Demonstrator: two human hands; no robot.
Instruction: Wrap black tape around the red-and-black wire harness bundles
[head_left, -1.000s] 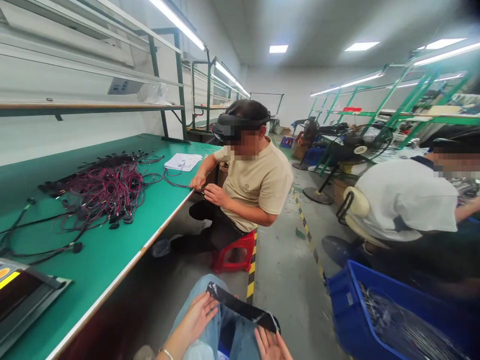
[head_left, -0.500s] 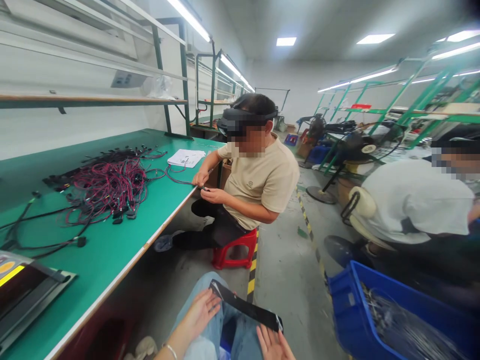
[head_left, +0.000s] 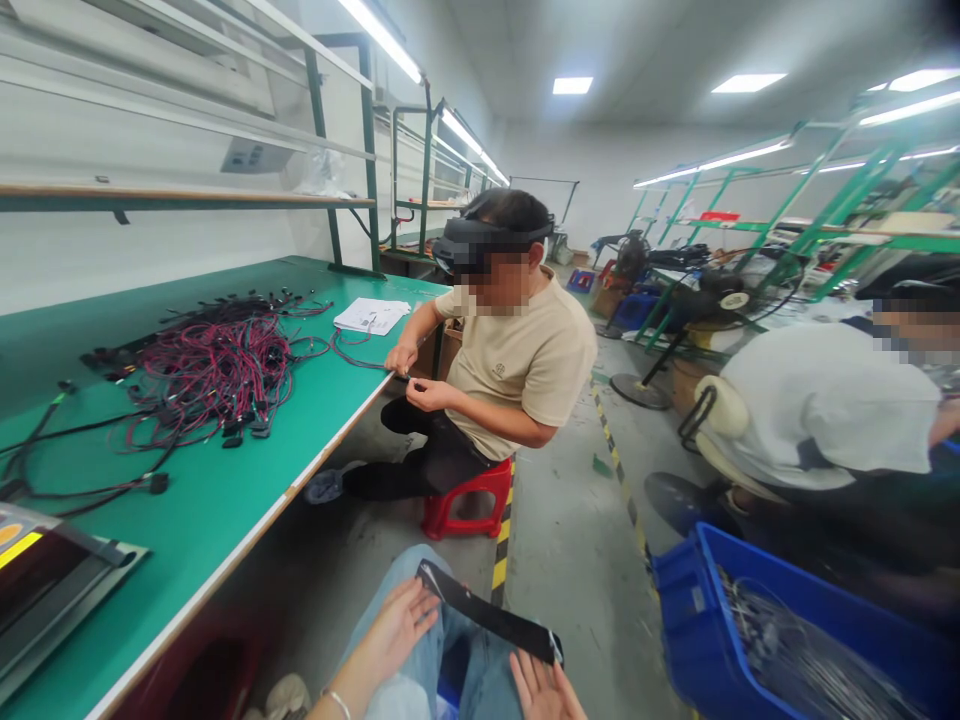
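A long black strap [head_left: 491, 612] with whitish ends lies across my lap, over the blue jeans. My left hand [head_left: 401, 625] is palm up with its fingers spread, beside the strap's left end. At the strap's right end, my right hand [head_left: 544, 685] is also palm up, fingers apart, their tips at its lower edge. Neither hand is closed around it. On the green table [head_left: 247, 500] to the left lies a tangled heap of red and black cables [head_left: 217, 370].
A person in a beige shirt [head_left: 517, 360] sits on a red stool [head_left: 469, 500], hands at the table edge. Printed sheets [head_left: 371, 315] lie nearby. A blue bin [head_left: 686, 600] stands at the right, near another person in white [head_left: 832, 400].
The view has shifted very slightly. The seated person's hands have moved a little; my hands and the strap look almost the same.
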